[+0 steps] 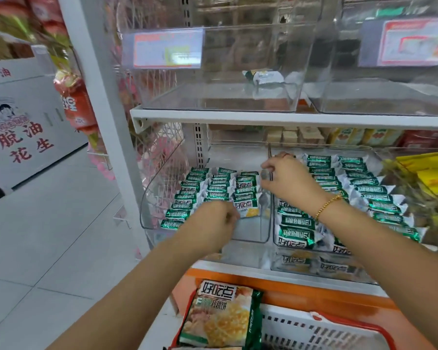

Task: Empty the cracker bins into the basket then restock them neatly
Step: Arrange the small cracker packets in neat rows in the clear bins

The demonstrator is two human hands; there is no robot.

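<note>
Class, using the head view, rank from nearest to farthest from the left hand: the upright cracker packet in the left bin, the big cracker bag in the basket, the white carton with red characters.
1. The upright cracker packet: at the left hand's fingers, left bin.
2. The big cracker bag: below, in the basket.
3. The white carton: far left, across the floor.

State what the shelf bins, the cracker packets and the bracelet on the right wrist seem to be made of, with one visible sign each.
The bins: clear rigid plastic, probably acrylic; contents show through glossy walls.
The cracker packets: thin shiny film, likely plastic or foil; crinkled, crimped ends glint.
The bracelet: gold-coloured beads, seemingly metal; they shine.
</note>
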